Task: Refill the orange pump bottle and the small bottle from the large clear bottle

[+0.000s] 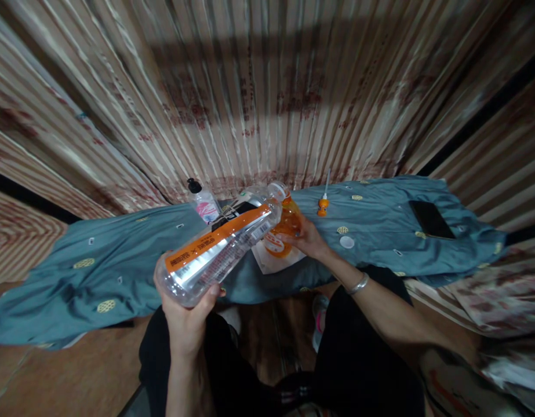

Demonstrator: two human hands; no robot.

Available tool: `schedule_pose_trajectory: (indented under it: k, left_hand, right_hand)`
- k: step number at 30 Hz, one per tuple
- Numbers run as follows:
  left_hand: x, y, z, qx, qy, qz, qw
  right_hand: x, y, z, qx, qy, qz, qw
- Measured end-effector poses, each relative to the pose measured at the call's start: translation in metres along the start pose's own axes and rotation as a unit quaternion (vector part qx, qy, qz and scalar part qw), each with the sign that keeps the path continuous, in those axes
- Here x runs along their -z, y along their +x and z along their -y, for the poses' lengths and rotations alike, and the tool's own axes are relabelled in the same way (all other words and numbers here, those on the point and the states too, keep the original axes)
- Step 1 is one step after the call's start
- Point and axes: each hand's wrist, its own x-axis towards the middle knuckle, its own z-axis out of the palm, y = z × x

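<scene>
Clear bottle tilted toward orange bottle, one in each hand.
Left hand [184, 318] wrapped round the base of the clear bottle [219, 249]; orange bottle [290, 223] gripped by the right hand [309, 238] above white sheet [269, 264]; contact between necks can't be told. Beyond, on blue cloth [132, 266]: black-topped bottle [205, 205] placed left; orange pump [323, 207], white disc [347, 242] and dark flat slab [431, 219] placed right.
</scene>
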Motion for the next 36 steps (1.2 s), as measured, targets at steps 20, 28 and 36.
schedule_pose_trajectory:
  k: [20,28,36]
  left_hand:
    - [-0.019,-0.024,0.026,0.144,-0.162,0.017,0.976]
    - [-0.023,-0.03,0.03,0.202,-0.192,0.034,0.96]
    - [-0.027,-0.034,0.031,0.24,-0.259,0.021,0.935]
  right_hand:
    - [0.001,0.004,0.0,0.001,0.007,-0.001,1.0]
    - [0.004,0.004,-0.011,0.005,-0.018,-0.006,1.0]
    - [0.005,0.004,-0.009,-0.003,-0.018,-0.01,1.0]
